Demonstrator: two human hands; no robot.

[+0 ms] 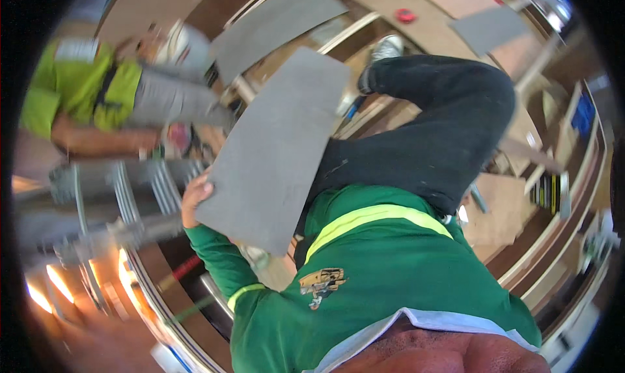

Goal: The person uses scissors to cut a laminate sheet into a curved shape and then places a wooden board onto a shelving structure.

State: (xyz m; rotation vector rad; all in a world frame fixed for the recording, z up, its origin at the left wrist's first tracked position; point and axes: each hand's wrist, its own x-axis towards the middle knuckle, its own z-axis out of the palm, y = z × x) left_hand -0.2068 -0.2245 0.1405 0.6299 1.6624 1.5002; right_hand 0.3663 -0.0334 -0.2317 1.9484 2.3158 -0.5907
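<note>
My left hand (197,194) grips the lower left edge of a flat grey sheet (277,145), thumb on top and the other fingers mostly hidden beneath. The sheet is tilted beside my bent leg and covers part of my lap. My right arm hangs at my side. Only a sliver of what looks like my right hand (466,200) shows behind my thigh, so its fingers are hidden. Close to it are a small white piece (462,215) and a grey-blue bar-like thing (479,198).
A co-worker in a yellow-green vest (78,86) bends close by on the left. A metal ladder (120,191) lies below them. More grey sheets (280,25) (489,29) and a red round object (405,15) rest ahead. Wooden framing (348,33) runs past my shoe.
</note>
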